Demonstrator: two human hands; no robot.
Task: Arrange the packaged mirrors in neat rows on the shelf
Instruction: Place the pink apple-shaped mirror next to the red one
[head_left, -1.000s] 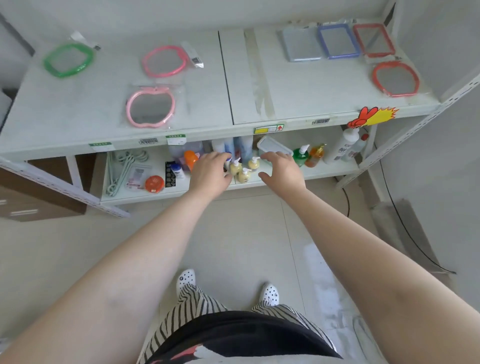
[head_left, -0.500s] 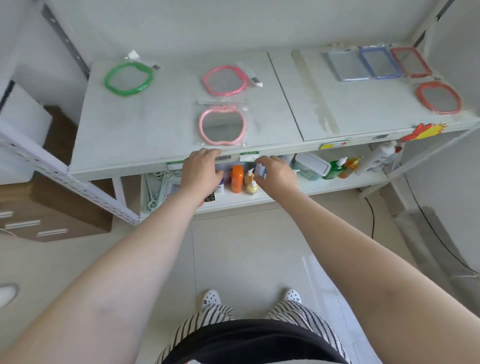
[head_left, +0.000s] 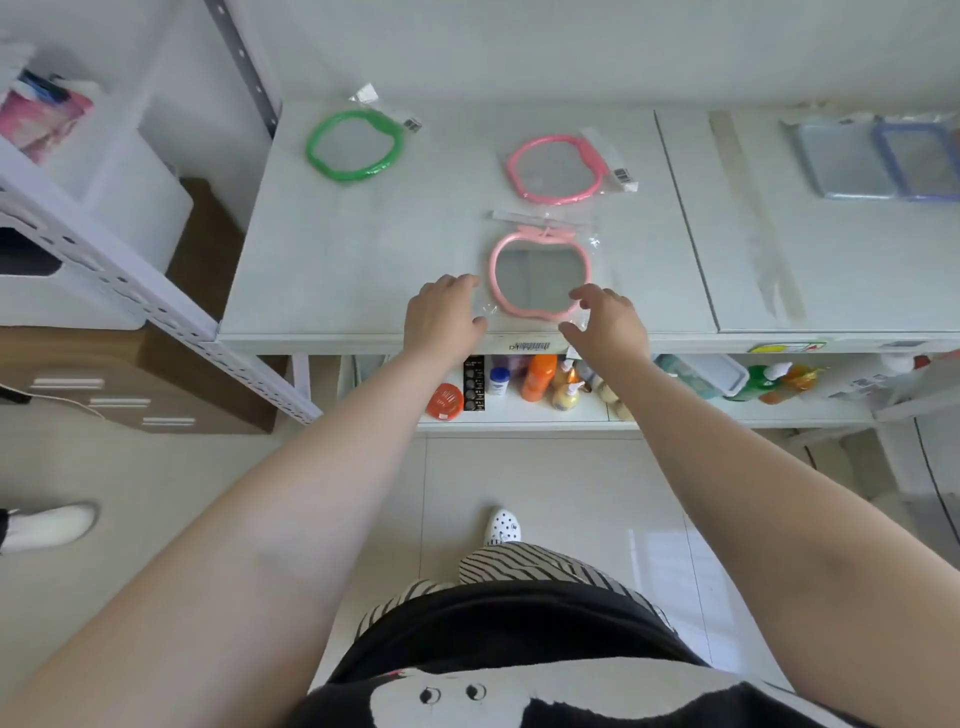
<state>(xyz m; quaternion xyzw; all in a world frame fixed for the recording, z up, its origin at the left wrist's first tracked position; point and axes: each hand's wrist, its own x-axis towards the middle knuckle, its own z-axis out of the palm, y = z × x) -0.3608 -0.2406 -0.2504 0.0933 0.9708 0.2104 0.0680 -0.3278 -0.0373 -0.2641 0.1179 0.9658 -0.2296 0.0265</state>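
Observation:
A pink apple-shaped mirror (head_left: 540, 275) in a clear packet lies near the front edge of the white top shelf (head_left: 363, 270). My left hand (head_left: 441, 312) is at the packet's left edge and my right hand (head_left: 605, 317) at its lower right corner, fingers loosely bent and touching the plastic. Neither hand has lifted it. Behind it lies a second pink mirror (head_left: 556, 169), and a green one (head_left: 356, 145) lies at the back left. At the far right are a grey-blue rectangular mirror (head_left: 836, 161) and a blue one (head_left: 919, 161), cut off by the frame edge.
The lower shelf holds an orange bottle (head_left: 538, 376), small pump bottles, an orange round item (head_left: 444, 401), a lidded container (head_left: 701, 371) and a green bottle (head_left: 758, 382). A slanted metal rack post (head_left: 156, 306) and a wooden drawer unit (head_left: 130, 384) stand to the left.
Both hands rose from the lower shelf's front to the top shelf and now flank the near pink mirror. The view shifted left, hiding the red mirrors on the right.

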